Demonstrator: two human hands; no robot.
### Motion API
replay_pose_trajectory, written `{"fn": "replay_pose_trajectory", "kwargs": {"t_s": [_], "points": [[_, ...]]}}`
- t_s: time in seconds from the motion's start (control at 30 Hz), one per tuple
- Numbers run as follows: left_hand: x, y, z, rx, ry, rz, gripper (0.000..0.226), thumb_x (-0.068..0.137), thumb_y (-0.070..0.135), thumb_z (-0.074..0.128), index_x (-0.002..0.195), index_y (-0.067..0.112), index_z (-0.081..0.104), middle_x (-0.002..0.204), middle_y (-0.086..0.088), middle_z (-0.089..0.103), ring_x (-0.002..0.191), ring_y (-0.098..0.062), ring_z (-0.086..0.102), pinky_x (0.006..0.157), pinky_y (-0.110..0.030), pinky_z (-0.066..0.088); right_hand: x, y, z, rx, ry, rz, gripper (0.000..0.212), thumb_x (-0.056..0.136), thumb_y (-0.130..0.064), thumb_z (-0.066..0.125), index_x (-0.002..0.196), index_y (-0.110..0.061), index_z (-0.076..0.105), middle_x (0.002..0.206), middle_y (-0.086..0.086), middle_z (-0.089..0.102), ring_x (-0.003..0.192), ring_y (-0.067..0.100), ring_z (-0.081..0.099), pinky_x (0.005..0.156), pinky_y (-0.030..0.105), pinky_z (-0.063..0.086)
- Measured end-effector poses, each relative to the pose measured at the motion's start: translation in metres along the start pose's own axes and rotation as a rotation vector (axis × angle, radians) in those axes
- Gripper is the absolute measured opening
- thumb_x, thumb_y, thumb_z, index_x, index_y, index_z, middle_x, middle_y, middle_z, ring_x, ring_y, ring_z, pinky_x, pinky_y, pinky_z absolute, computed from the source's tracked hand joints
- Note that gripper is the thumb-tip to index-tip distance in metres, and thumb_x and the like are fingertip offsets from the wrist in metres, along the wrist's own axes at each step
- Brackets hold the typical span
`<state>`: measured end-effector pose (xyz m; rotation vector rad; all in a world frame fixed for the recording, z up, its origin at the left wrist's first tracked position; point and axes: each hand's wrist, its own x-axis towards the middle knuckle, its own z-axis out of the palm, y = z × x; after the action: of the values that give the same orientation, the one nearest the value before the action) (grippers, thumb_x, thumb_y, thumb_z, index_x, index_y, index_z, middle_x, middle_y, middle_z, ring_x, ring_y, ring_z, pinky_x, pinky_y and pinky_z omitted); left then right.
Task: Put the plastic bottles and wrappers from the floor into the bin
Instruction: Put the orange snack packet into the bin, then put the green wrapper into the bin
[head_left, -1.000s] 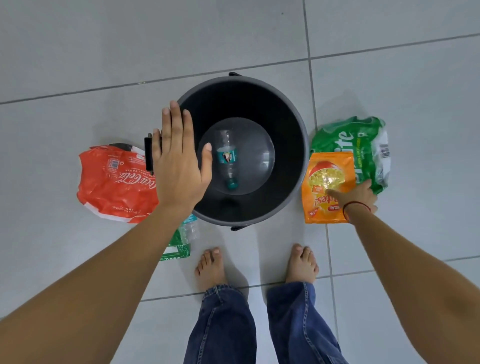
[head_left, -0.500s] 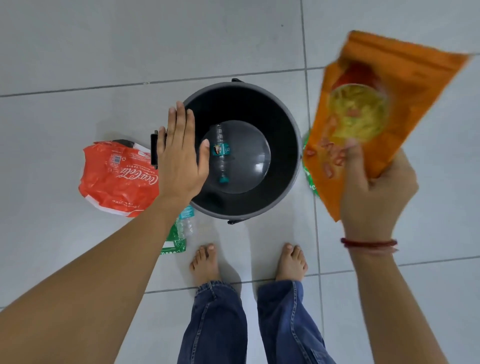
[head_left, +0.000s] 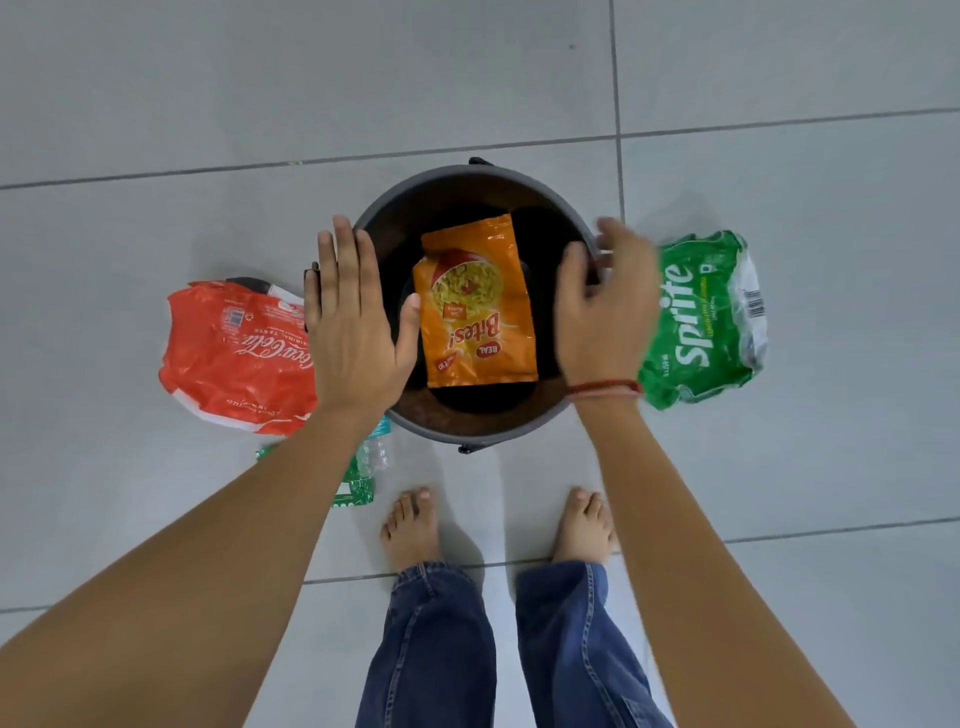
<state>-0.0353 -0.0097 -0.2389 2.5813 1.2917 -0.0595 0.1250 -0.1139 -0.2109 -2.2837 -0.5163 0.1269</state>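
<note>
A person stands barefoot on a grey tiled floor, both arms stretched over a round dark bin set just ahead of the toes. At far left a crumpled red Coca-Cola wrapper lies flat on the tiles, near the bin but apart from it. Below it, a clear plastic bottle with a green label is partly hidden under the forearm. The left hand hovers flat over the bin's left rim, fingers spread and holding nothing, likely poised to steady the bin or reach for the litter beside it. Inside the bin, an orange Bites snack wrapper lies face up across the middle, hiding whatever sits beneath. The right hand, slightly blurred, hangs over the right rim with fingers loosely open and empty, placed as a hand would be on letting a wrapper go. Just beyond it a green Sprite wrapper rests on the floor beside the bin, not yet collected.
</note>
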Motion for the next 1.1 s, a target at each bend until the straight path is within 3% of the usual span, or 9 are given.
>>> {"fn": "replay_pose_trajectory", "kwargs": {"t_s": [0.1,0.23,0.33,0.5,0.63,0.87,0.93,1.0,1.1], "points": [[0.001,0.001,0.001,0.004,-0.007,-0.005,0.067,0.097,0.046,0.027,0.149,0.006,0.009,0.158,-0.015,0.008,0.146,-0.028,0.003,0.118,-0.041,0.004,0.016,0.044,-0.017,-0.062,0.124,0.061,0.030,0.089,-0.014,0.051,0.114,0.001,0.056,0.106,0.020,0.059,0.097,0.029,0.057,0.076,0.026,0.043],[0.001,-0.001,0.006,0.005,0.013,-0.009,0.069,0.096,0.048,0.027,0.149,0.008,0.009,0.159,-0.013,0.007,0.146,-0.025,0.001,0.117,-0.040,0.004,0.020,0.148,-0.001,-0.469,-0.483,0.603,0.089,0.083,-0.032,0.068,0.147,-0.003,0.013,0.151,0.026,0.018,0.140,0.037,0.020,0.111,0.043,0.025],[0.001,-0.002,0.010,-0.001,0.050,-0.005,0.069,0.095,0.049,0.027,0.149,0.009,0.009,0.159,-0.012,0.008,0.146,-0.023,0.001,0.117,-0.039,0.003,0.013,0.182,0.020,-0.592,-0.752,0.724,0.107,0.080,-0.039,0.070,0.148,-0.006,-0.006,0.155,0.026,-0.002,0.143,0.040,0.005,0.112,0.054,0.020],[0.001,-0.001,0.009,-0.008,0.067,-0.010,0.070,0.094,0.051,0.025,0.149,0.009,0.011,0.159,-0.011,0.008,0.145,-0.022,0.001,0.117,-0.038,0.004,-0.009,0.176,0.047,-0.708,-0.651,0.457,0.066,0.094,-0.032,0.042,0.145,0.000,0.014,0.144,0.031,0.025,0.126,0.046,0.035,0.098,0.051,0.038],[0.002,0.000,0.009,0.004,0.061,-0.010,0.070,0.094,0.051,0.025,0.149,0.010,0.011,0.159,-0.012,0.008,0.145,-0.022,0.000,0.117,-0.039,0.004,-0.017,0.163,0.044,-0.597,-0.640,0.381,0.020,0.095,-0.009,0.040,0.110,0.004,0.039,0.121,0.030,0.051,0.101,0.044,0.057,0.082,0.048,0.047],[0.002,-0.001,0.007,-0.002,0.033,-0.005,0.068,0.096,0.049,0.025,0.149,0.009,0.012,0.158,-0.013,0.009,0.146,-0.025,0.003,0.117,-0.040,0.005,0.012,0.085,-0.019,-0.137,-0.139,0.271,0.041,0.084,-0.016,0.031,0.108,0.011,0.051,0.082,0.021,0.054,0.072,0.028,0.046,0.066,0.037,0.036],[0.002,-0.002,0.005,-0.042,0.026,-0.001,0.067,0.095,0.047,0.024,0.148,0.008,0.012,0.158,-0.013,0.009,0.146,-0.024,0.002,0.118,-0.040,0.005,0.001,0.037,-0.042,-0.064,-0.229,0.188,0.052,0.084,-0.019,0.029,0.129,0.004,0.044,0.090,0.018,0.056,0.077,0.027,0.050,0.066,0.032,0.037],[0.002,-0.003,0.004,-0.094,0.022,0.000,0.066,0.095,0.045,0.023,0.149,0.008,0.012,0.159,-0.012,0.008,0.146,-0.023,0.001,0.118,-0.041,0.005,-0.020,-0.007,-0.054,-0.108,-0.405,0.080,0.057,0.088,-0.024,0.027,0.141,-0.007,0.035,0.121,0.018,0.057,0.101,0.028,0.054,0.078,0.030,0.040],[0.002,-0.004,0.003,-0.187,0.030,-0.004,0.064,0.094,0.040,0.024,0.148,0.009,0.014,0.158,-0.012,0.009,0.146,-0.021,0.002,0.119,-0.043,0.007,-0.047,-0.040,-0.045,-0.461,-0.612,-0.083,0.059,0.089,-0.035,0.020,0.144,-0.018,0.031,0.151,0.008,0.035,0.125,0.030,0.039,0.096,0.042,0.036]]}}
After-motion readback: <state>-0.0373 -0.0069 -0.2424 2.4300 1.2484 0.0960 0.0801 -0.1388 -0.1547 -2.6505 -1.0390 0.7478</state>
